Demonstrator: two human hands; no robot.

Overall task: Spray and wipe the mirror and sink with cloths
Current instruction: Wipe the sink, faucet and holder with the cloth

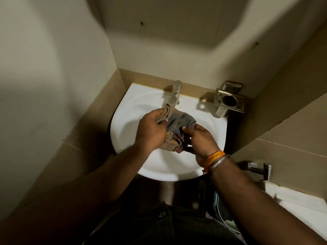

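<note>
Both hands hold one crumpled grey and beige cloth (177, 126) over the middle of the white sink (123, 124), just in front of the tap (176, 93) at the sink's back edge. The left hand (150, 131) is clenched on the cloth's upper left end. The right hand (199, 140), with an orange band (216, 155) at the wrist, pinches the cloth's right side between thumb and fingers.

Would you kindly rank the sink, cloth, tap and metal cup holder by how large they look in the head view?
1. sink
2. cloth
3. cup holder
4. tap

The holder and tap look close in size, so their order is unsure.
</note>
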